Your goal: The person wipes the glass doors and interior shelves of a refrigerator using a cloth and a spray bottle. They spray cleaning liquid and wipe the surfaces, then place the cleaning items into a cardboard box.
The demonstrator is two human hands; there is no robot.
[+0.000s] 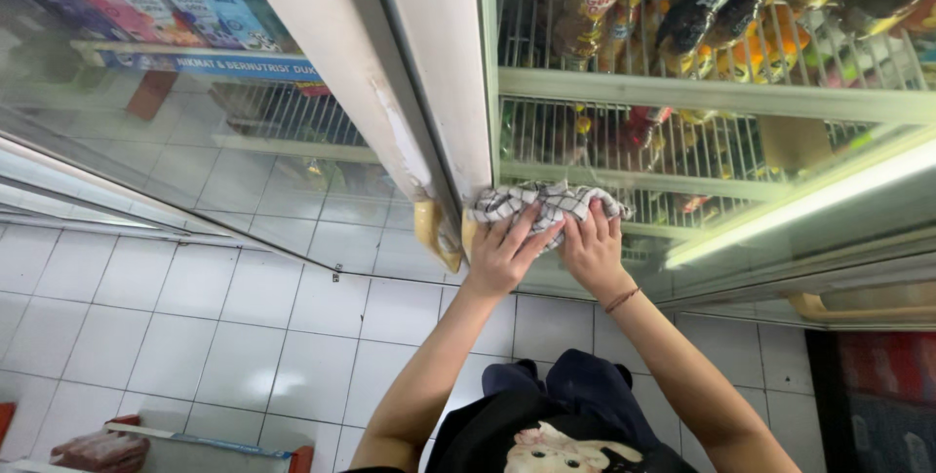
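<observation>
Both hands, left hand [502, 254] and right hand [590, 247], press flat with fingers spread on the checked cloth [546, 204] low on the fridge door [682, 190]; it looks soft, light, best gripped by bunching.

Checked b/w cloth [546, 202] bunched, pressed flat vs fridge door's lower glass [682, 156].

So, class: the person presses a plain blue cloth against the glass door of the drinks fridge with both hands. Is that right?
Not quite. The cloth is white with a dark check pattern, not plain blue. The head view shows it. The rest holds: the left hand and right hand both press it against the glass door of the drinks fridge.
</observation>
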